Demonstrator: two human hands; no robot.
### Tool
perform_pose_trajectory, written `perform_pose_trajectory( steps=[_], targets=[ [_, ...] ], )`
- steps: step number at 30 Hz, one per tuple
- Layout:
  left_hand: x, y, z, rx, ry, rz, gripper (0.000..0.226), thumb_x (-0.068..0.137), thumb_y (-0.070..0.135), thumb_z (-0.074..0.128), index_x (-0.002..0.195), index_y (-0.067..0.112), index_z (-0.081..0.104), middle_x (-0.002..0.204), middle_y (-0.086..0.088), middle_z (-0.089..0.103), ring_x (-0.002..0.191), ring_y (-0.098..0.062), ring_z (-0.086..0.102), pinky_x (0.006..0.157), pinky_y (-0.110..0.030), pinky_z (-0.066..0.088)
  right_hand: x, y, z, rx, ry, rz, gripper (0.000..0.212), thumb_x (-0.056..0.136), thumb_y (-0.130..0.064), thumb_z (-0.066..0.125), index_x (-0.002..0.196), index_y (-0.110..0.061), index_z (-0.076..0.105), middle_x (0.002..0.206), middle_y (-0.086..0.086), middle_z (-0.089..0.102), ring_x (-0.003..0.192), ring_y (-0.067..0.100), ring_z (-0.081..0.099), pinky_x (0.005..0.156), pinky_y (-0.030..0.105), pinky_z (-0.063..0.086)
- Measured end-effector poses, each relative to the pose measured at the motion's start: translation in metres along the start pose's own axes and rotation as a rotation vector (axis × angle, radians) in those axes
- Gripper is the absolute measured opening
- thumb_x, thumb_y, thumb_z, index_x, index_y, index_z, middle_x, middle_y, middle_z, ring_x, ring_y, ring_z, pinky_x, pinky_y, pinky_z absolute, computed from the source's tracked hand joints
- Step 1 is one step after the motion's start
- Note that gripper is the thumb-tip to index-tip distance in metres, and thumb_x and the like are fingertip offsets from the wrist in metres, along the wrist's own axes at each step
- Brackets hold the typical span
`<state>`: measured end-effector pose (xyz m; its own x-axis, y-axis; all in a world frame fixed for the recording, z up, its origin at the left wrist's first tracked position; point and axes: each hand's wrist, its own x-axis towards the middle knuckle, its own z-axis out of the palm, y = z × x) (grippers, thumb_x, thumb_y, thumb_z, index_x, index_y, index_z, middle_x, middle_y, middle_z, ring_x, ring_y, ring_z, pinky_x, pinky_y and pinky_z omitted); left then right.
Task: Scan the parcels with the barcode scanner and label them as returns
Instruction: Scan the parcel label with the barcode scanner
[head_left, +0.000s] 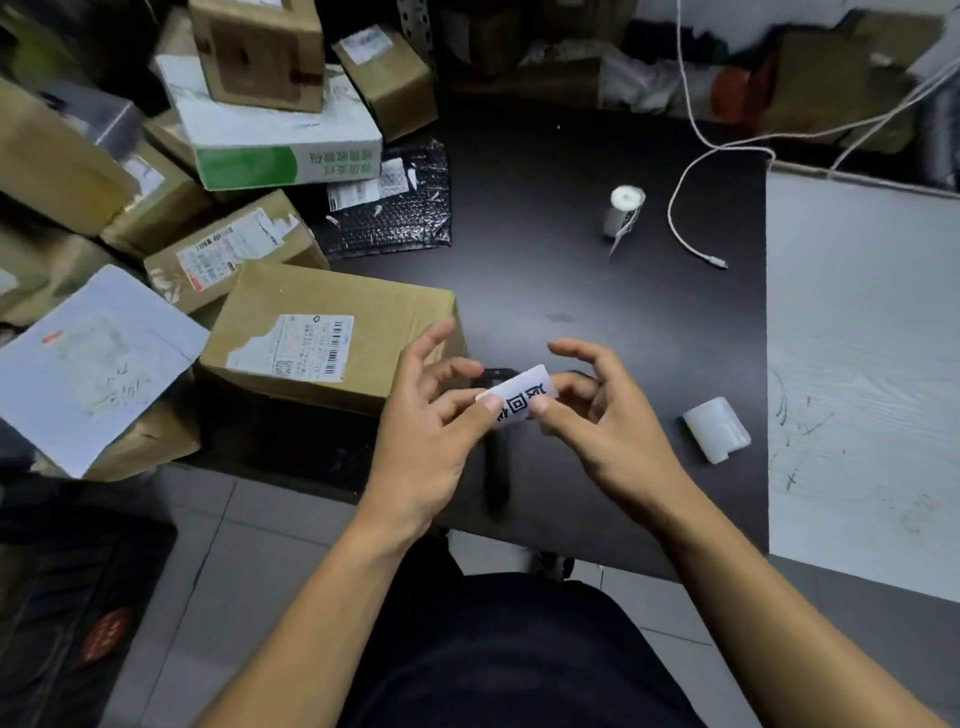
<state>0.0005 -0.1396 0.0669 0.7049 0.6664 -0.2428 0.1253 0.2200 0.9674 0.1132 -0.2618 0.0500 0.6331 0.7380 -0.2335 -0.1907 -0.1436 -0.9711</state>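
Pinched between both hands, a small white rectangular paper label printed with bold black characters (519, 399) hangs just above the near edge of the dark matte tabletop (571, 291). The left hand (431, 415) nips the label's left end between thumb and forefinger, its other fingers spread and lifted. The right hand (597, 410) holds the right end the same way, thumb on the front face, remaining fingers arched loosely above. Both palms turn inward towards each other, wrists raised off the tabletop, forearms converging from the person's body.

By the look of it the label is feather-light, thin and limp, and will curl or fold if held at one end only; a grip at the edges seems best, since any sticky back would cling to fingertips and to itself. Whether its backing is already off cannot be told.

Just left of the label stands a brown cardboard parcel with a torn white shipping slip and barcode (332, 338), probably the label's target; it looks rigid with a flat top face that would accept firm pressing. Directly below the label lies a dark elongated device (496, 467), possibly the scanner, blurred. To the label's right rests a small white plastic box (717, 428), and beyond the label a white paper roll (623, 210).
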Motion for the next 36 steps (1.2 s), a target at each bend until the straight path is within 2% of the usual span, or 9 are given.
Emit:
perform_pose_trajectory(
  steps=[5,10,12,15,18,25,28,31,36],
  targets=[
    [0.017,0.019,-0.062,0.127,-0.027,-0.034,0.066,0.086,0.013,0.072,0.135,0.042,0.039,0.124,0.004,0.06,0.098,-0.008,0.07,0.083,-0.014,0.051,0.026,-0.03,0.046,0.001,-0.035,0.004,0.04,0.09,0.005,0.061,0.117,-0.022,0.05,0.073,-0.006,0.065,0.068,0.007,0.064,0.069,0.019,0.05],
    [0.044,0.038,-0.108,0.16,-0.273,-0.018,0.059,0.076,0.034,0.079,0.128,0.042,0.05,0.106,0.001,0.072,0.103,-0.008,0.067,0.093,-0.027,0.05,0.047,-0.058,0.074,-0.32,-0.397,0.065,0.051,0.09,-0.004,0.067,0.129,-0.029,0.044,0.076,-0.004,0.061,0.073,0.015,0.056,0.072,0.03,0.047],
    [0.054,0.041,-0.118,0.158,-0.426,-0.017,0.06,0.074,0.031,0.077,0.128,0.042,0.053,0.093,-0.001,0.073,0.092,-0.012,0.068,0.092,-0.036,0.051,0.055,-0.067,0.084,-0.415,-0.453,0.073,0.059,0.089,-0.008,0.069,0.133,-0.034,0.04,0.074,-0.005,0.062,0.071,0.014,0.056,0.07,0.029,0.046],
    [0.068,0.039,-0.133,0.13,-0.494,-0.025,0.069,0.076,0.017,0.076,0.137,0.034,0.046,0.077,0.003,0.068,0.076,-0.012,0.061,0.079,-0.028,0.048,0.065,-0.074,0.094,-0.485,-0.466,0.088,0.068,0.088,-0.012,0.072,0.139,-0.038,0.034,0.083,0.002,0.068,0.079,0.026,0.061,0.076,0.043,0.049],
    [0.078,0.038,-0.145,0.104,-0.549,-0.041,0.072,0.082,0.005,0.074,0.141,0.031,0.042,0.076,0.002,0.066,0.075,-0.013,0.06,0.078,-0.024,0.047,0.069,-0.074,0.101,-0.459,-0.473,0.131,0.074,0.088,-0.009,0.07,0.142,-0.037,0.029,0.085,-0.001,0.069,0.077,0.016,0.06,0.073,0.034,0.047],
    [0.084,0.029,-0.148,-0.17,-0.275,-0.105,0.05,0.09,0.001,0.065,0.126,0.032,0.053,0.077,0.008,0.065,0.07,-0.004,0.058,0.065,-0.022,0.038,0.07,-0.048,0.12,-0.358,-0.144,0.077,0.073,0.088,-0.013,0.071,0.14,-0.037,0.027,0.128,-0.005,0.048,0.113,0.009,0.056,0.09,0.026,0.051],
    [0.08,0.02,-0.142,-0.296,-0.136,-0.158,0.048,0.089,0.003,0.065,0.128,0.03,0.054,0.082,0.005,0.066,0.075,-0.006,0.058,0.065,-0.022,0.038,0.067,-0.032,0.134,-0.018,-0.045,0.166,0.058,0.09,-0.012,0.065,0.138,-0.026,0.037,0.105,0.004,0.068,0.097,0.013,0.065,0.079,0.023,0.052],
    [0.078,0.013,-0.139,-0.305,-0.064,-0.137,0.052,0.087,0.003,0.065,0.129,0.029,0.051,0.079,0.005,0.064,0.074,-0.005,0.06,0.063,-0.018,0.041,0.066,-0.022,0.143,0.211,0.108,0.208,0.044,0.091,-0.004,0.061,0.13,-0.017,0.047,0.078,0.002,0.068,0.078,0.017,0.067,0.066,0.02,0.051],
    [0.075,0.01,-0.135,-0.225,-0.029,-0.109,0.053,0.088,-0.002,0.065,0.127,0.03,0.048,0.079,0.002,0.068,0.073,-0.007,0.066,0.067,-0.015,0.046,0.065,-0.018,0.139,0.256,0.265,0.176,0.039,0.09,0.006,0.061,0.122,-0.015,0.052,0.075,0.005,0.062,0.069,0.014,0.063,0.06,0.019,0.05]
  ],
)
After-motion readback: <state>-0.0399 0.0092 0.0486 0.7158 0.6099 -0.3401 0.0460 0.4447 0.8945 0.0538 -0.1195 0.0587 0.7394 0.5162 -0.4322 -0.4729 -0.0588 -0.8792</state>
